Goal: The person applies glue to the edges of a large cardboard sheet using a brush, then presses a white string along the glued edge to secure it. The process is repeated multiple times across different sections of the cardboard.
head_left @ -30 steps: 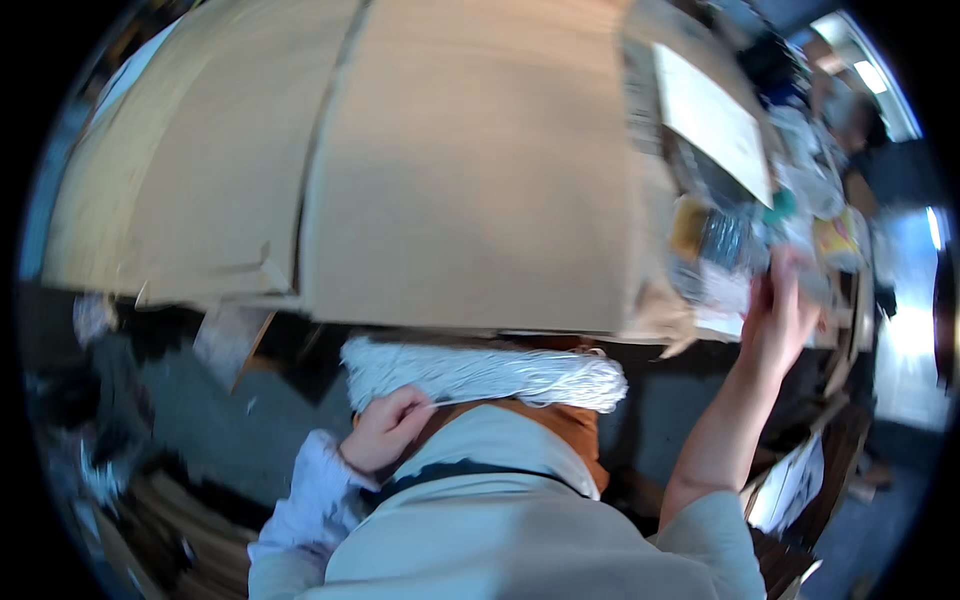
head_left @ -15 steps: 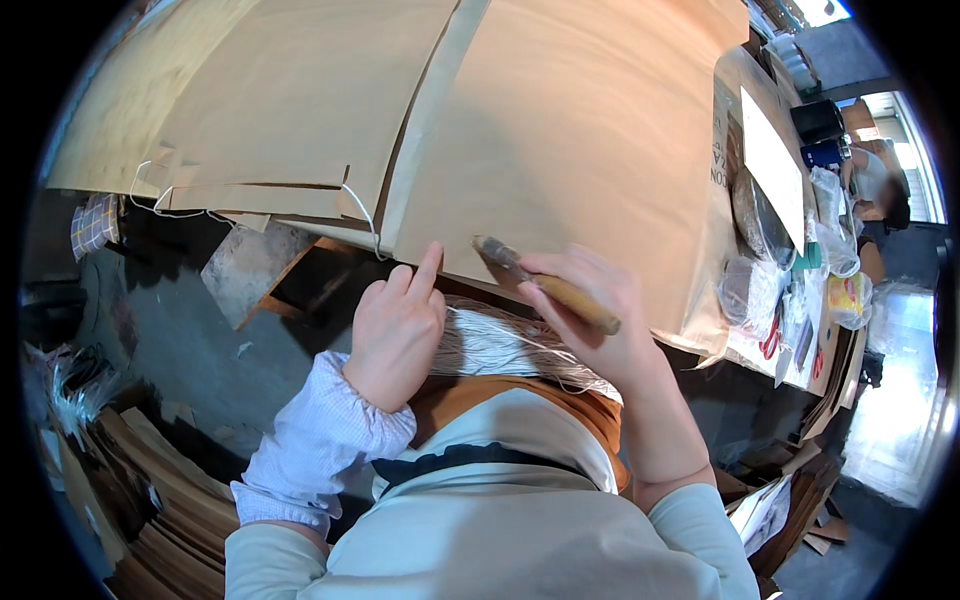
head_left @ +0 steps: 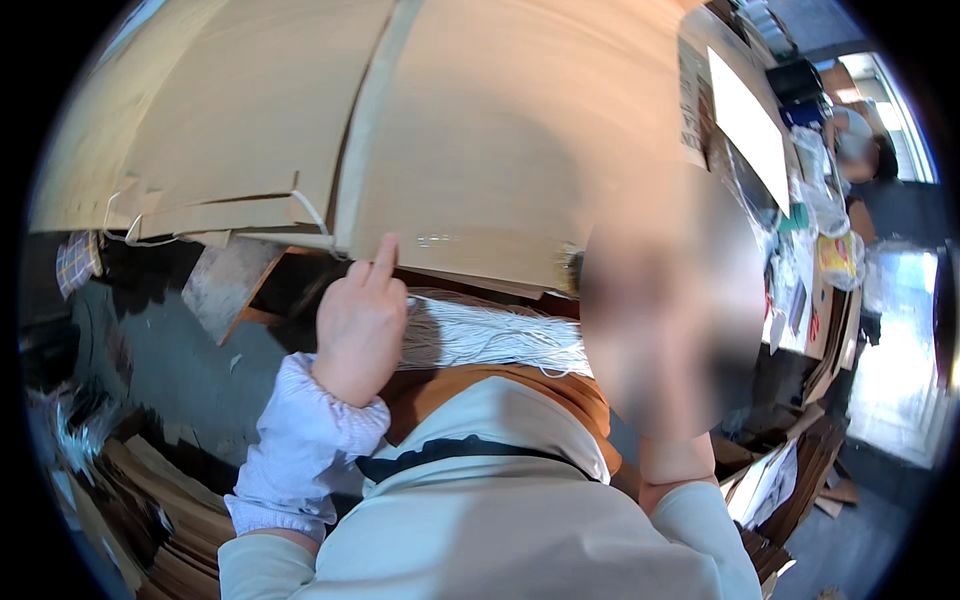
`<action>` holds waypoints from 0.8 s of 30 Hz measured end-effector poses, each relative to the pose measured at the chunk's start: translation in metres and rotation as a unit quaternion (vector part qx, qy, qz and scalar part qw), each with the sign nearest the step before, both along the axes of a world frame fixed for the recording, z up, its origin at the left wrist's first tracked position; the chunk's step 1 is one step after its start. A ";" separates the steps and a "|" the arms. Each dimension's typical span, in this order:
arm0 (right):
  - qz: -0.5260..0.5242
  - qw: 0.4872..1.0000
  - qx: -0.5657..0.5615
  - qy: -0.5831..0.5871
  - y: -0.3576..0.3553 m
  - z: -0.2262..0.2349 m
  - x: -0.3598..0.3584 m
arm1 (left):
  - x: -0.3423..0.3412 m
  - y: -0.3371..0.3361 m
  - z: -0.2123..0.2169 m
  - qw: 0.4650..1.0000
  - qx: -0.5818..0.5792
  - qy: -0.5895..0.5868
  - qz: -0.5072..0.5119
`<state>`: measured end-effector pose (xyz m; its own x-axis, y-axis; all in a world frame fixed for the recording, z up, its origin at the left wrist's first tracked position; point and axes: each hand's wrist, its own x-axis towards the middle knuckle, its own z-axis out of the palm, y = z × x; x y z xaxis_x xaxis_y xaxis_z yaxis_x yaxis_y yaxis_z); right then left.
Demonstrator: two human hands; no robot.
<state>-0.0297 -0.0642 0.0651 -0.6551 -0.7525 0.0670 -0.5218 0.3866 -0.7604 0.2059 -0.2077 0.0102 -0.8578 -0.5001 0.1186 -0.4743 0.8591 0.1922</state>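
Observation:
A large sheet of brown kraft paper (head_left: 480, 140) or card covers the table in front of me. My left hand (head_left: 358, 320) rests at its near edge, index finger stretched onto the sheet and other fingers bent, holding nothing. A few wet, shiny marks lie on the sheet just right of that finger. A blurred patch covers my right hand (head_left: 655, 300). From the patch's left side pokes the dark tip of a brush (head_left: 570, 265), touching or close to the near edge; its wooden handle is hidden. Below the edge, a bundle of white cords (head_left: 490, 335) lies across my lap.
A white cord handle (head_left: 315, 212) loops along the left sheet's edge. Plastic bags (head_left: 815, 205), a white sheet (head_left: 750, 130) and a yellow package (head_left: 840, 260) crowd the table's right end. Stacked cardboard (head_left: 180, 500) stands lower left. Another person (head_left: 860, 145) is at the far right.
My right hand has moved right with the brush, and wet marks now show on the sheet. My left index finger stays at the edge. The whole view has shifted slightly.

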 end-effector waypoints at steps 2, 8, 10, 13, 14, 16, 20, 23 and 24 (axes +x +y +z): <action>-0.050 0.998 0.024 0.016 0.019 -0.004 -0.014 | -0.001 0.001 0.000 1.000 0.000 -0.023 0.006; -0.040 0.971 0.061 0.228 0.018 -0.014 -0.030 | -0.006 0.004 0.000 0.999 -0.020 -0.035 -0.002; -0.040 0.958 0.111 0.261 0.011 -0.013 -0.035 | -0.009 0.004 0.001 0.999 -0.019 -0.043 -0.002; -0.094 0.994 0.060 -0.010 0.037 -0.009 -0.071 | -0.012 0.005 0.005 0.998 -0.029 -0.059 -0.003; -0.126 0.979 -0.066 -0.147 0.059 -0.004 -0.088 | -0.012 0.006 0.005 0.998 -0.028 -0.064 -0.005; -0.112 0.882 -0.334 -0.313 0.098 0.014 -0.113 | -0.009 0.008 0.004 0.998 -0.001 -0.067 0.012; -0.163 0.940 -0.150 0.258 0.163 -0.013 -0.188 | -0.014 0.012 0.014 0.998 0.055 -0.038 0.021; -0.052 0.897 0.088 0.431 0.204 -0.044 -0.214 | -0.001 0.009 0.024 0.983 0.165 0.081 0.006; -0.048 0.894 0.095 0.435 0.202 -0.036 -0.202 | 0.001 0.015 0.037 0.951 0.293 0.091 0.037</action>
